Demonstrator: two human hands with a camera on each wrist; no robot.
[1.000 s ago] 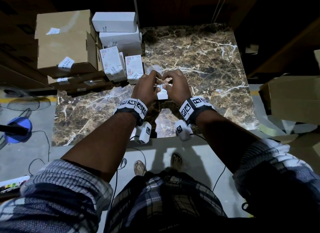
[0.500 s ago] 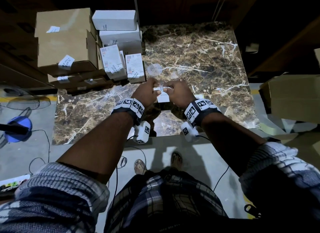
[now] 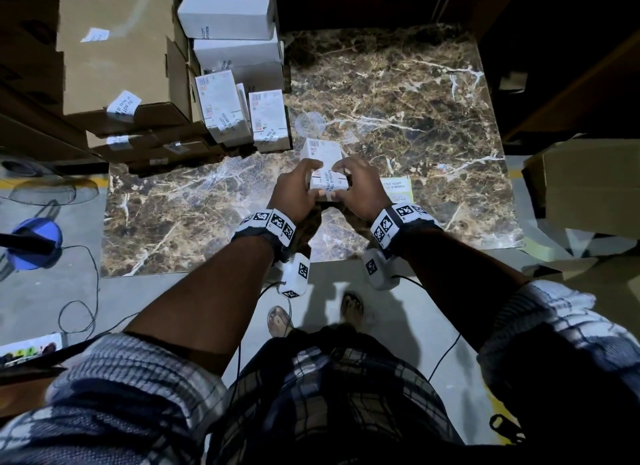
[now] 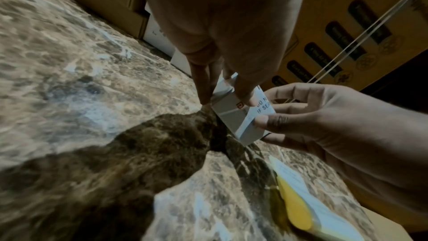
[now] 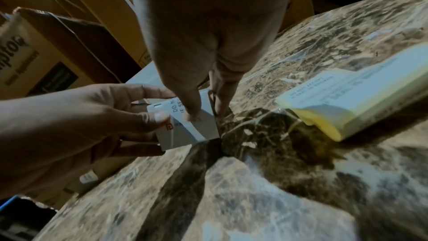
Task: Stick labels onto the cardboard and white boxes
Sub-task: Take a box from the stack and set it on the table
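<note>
Both hands clamp the small white box (image 3: 325, 168) on the marble table (image 3: 398, 94), left hand (image 3: 298, 191) on its left side, right hand (image 3: 358, 187) on its right, thumbs pressing the label (image 3: 328, 180) down. Beside the right hand lies the yellow-backed label stack (image 3: 398, 190).

We are looking at a storeroom or packing area. Brown cardboard cartons (image 3: 121, 59) and small white boxes (image 3: 225, 16) stand stacked at the far left of a marbled tabletop (image 3: 398, 101), several bearing printed seal labels. A pad of such labels (image 3: 398, 189) lies on the tabletop. More large cartons (image 3: 588, 180) sit to the right, cables trail over the bare concrete floor (image 3: 52, 291), and the light is dim.
</note>
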